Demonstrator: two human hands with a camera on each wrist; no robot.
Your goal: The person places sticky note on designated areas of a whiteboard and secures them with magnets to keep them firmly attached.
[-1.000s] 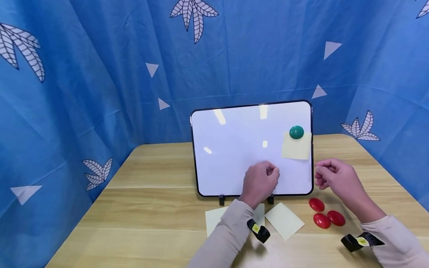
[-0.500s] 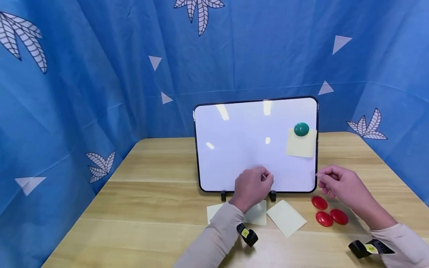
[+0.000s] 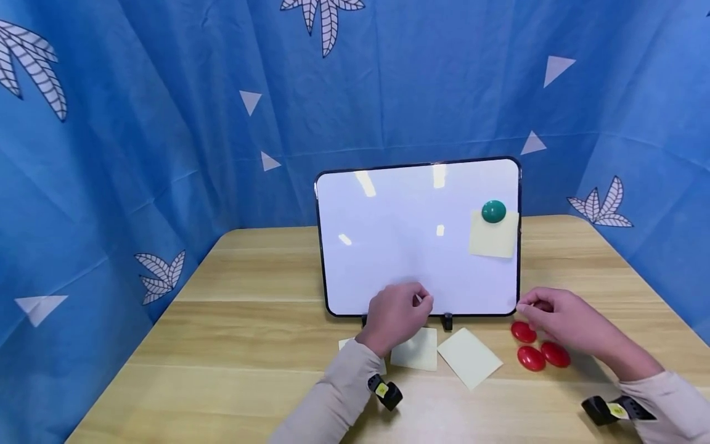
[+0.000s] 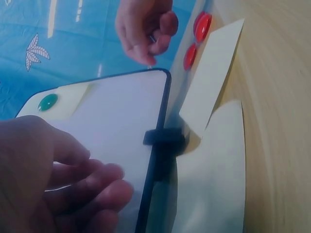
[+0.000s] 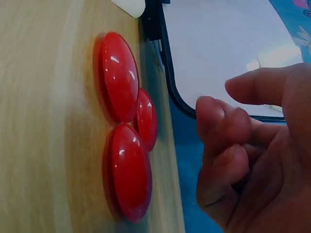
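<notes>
My left hand (image 3: 396,314) hovers before the lower edge of a framed whiteboard (image 3: 377,246), fingers loosely bent around nothing. Below it lie pale yellow sticky notes: one (image 3: 416,351) beside the forearm, another (image 3: 470,359) turned at an angle, and a third mostly hidden by the sleeve. Over three round red magnets my right hand (image 3: 571,324) is poised, its thumb and forefinger apart in the right wrist view. Two magnets (image 5: 132,172) (image 5: 120,76) lie nearer that camera, the third (image 5: 146,119) behind them. A green magnet (image 3: 493,211) pins a sticky note (image 3: 491,242) on the board.
The whiteboard leans on small black stand feet (image 3: 447,322) on a wooden table (image 3: 233,345). Behind the table hangs a blue patterned curtain (image 3: 333,111). Each wrist wears a black strap with a camera.
My left hand has drawn back leftward and down from the board, uncovering more of a sticky note. My right hand has come down beside the red magnets. The head view has shifted slightly.
</notes>
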